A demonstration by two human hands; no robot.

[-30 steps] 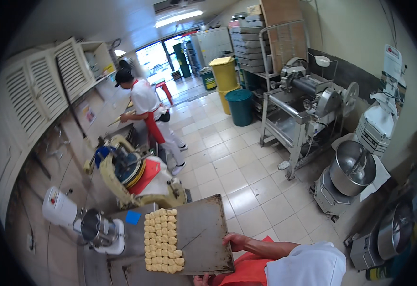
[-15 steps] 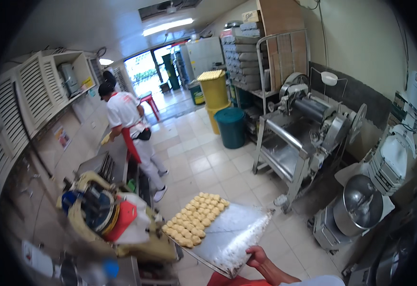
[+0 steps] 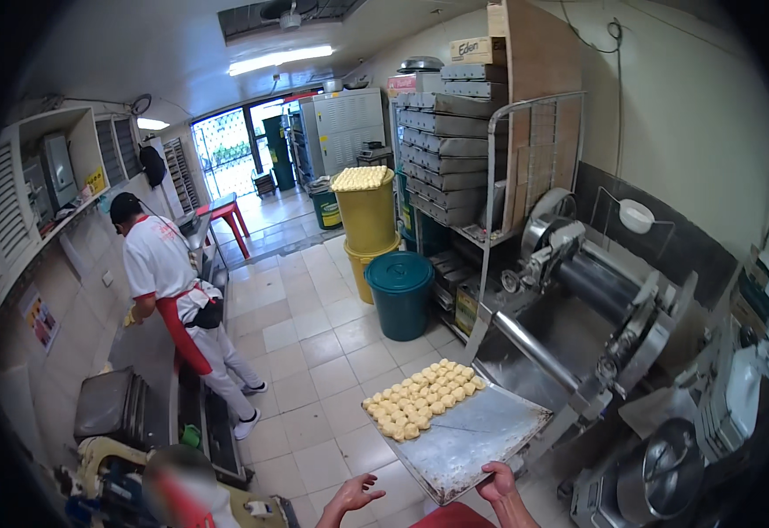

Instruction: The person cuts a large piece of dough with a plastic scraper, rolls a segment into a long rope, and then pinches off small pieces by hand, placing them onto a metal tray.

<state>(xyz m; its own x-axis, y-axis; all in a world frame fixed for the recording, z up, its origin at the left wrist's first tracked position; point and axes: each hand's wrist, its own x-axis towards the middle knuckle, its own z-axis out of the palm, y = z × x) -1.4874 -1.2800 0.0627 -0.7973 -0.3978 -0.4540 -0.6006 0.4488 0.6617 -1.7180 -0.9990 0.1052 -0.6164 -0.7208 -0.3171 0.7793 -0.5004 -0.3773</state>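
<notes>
A flat metal baking tray [image 3: 481, 436] is held out in front of me, tilted in view. Rows of pale yellow dough balls [image 3: 421, 398] cover its far left part, while the near right part is bare metal. My right hand [image 3: 497, 484] grips the tray's near edge at the right, thumb on top. Left of the tray, my left hand [image 3: 360, 493] is off it, with its fingers stretched apart and nothing in them.
A co-worker [image 3: 169, 264] stands at the left counter. A green lidded bin [image 3: 399, 295] and stacked yellow bins [image 3: 367, 220] stand ahead. To the right are a dough roller machine [image 3: 569, 290], a rack of stacked trays [image 3: 450, 150] and a mixer bowl [image 3: 657, 475].
The view has moved forward and turned, bringing the bins and roller closer. My left hand has come into view beside the tray. My right hand still grips the tray.
</notes>
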